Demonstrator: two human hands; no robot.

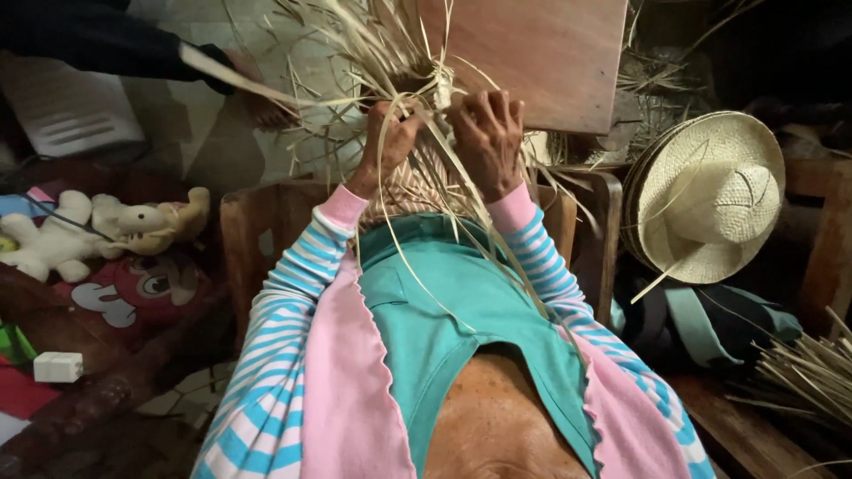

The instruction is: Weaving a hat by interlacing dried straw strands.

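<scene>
Two hands work at one bundle of pale straw held out in front of the chest, above the lap. The left hand is closed around a clutch of strands near the woven part, thumb and fingers pinching them tight. The right hand is curled over the same knot of weave from the other side, fingers bent down onto the strands; it grips them too, though which strand it holds cannot be told apart.

Judging by the grip, the step in hand looks like plaiting: both hands pin the crossing point while loose ends fan up and outward, and several long strands trail down across the teal top toward the lap. The next move likely calls for one hand to keep the crossing pinched while the other frees a single strand and lays it over its neighbours without letting the weave slacken.

The straw lies between and under both hands, touching each, its worked part just at the fingertips. Behind it stands a wooden board. To the right, well apart, a finished straw hat leans by a wooden chair; more loose straw lies at the lower right. Plush toys sit at the left.
</scene>
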